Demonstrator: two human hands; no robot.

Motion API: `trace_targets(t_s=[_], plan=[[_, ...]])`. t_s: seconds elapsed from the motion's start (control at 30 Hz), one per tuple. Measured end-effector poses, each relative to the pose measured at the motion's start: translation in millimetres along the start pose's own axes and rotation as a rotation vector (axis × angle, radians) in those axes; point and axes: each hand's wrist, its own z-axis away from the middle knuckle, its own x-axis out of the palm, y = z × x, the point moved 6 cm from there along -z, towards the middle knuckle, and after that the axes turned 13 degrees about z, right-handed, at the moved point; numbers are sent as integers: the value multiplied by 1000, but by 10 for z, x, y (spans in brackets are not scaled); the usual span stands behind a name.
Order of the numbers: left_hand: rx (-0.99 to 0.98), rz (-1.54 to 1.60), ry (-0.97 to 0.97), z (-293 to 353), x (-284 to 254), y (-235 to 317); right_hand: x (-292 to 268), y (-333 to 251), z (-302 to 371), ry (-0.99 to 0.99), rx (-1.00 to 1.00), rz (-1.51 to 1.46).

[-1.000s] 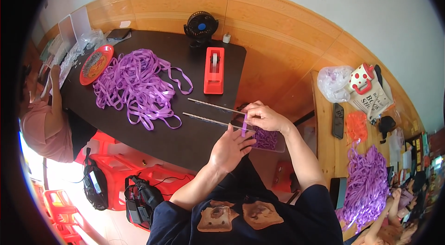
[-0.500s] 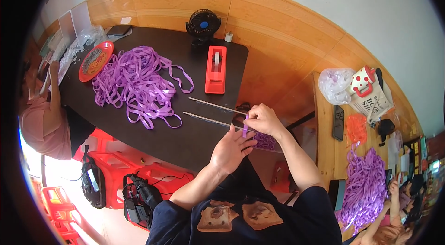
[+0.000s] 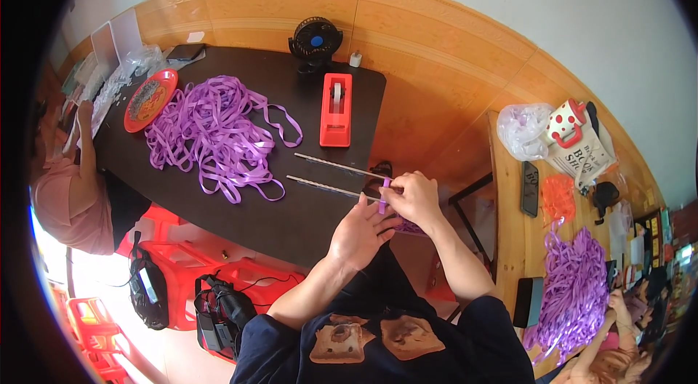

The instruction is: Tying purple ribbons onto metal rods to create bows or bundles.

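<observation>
Two thin metal rods (image 3: pixel 327 186) stick out side by side past the right edge of the dark table. Around their free ends a short purple ribbon (image 3: pixel 383 198) is looped across. My right hand (image 3: pixel 411 196) pinches that ribbon with its fingers at the rod ends. Palm up, my left hand (image 3: pixel 356 238) lies just below, its fingers spread and its thumb tip close to the nearer rod. Whether the left fingers touch the ribbon is hard to make out. A big tangled heap of purple ribbon (image 3: pixel 214 133) lies on the table, left of the rods.
A red tape dispenser (image 3: pixel 335 111), a black fan (image 3: pixel 315 41) and a red plate (image 3: pixel 151 100) stand on the dark table (image 3: pixel 291 228). Red stools with black bags are at lower left. Another person sits at far left. A wooden table (image 3: pixel 512 238) with more purple ribbon is at right.
My right hand has turned and lowered slightly around the ribbon at the rod ends. The left hand stays nearly in place, palm up. The view has shifted slightly.
</observation>
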Motion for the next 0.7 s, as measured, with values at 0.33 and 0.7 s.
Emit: trace_targets(t_s=[0.33, 0.7], plan=[[5, -20, 1, 37, 67, 13, 433, 256, 141, -117, 108, -1245], [11, -28, 19, 22, 52, 7, 703, 380, 168, -161, 112, -1379]])
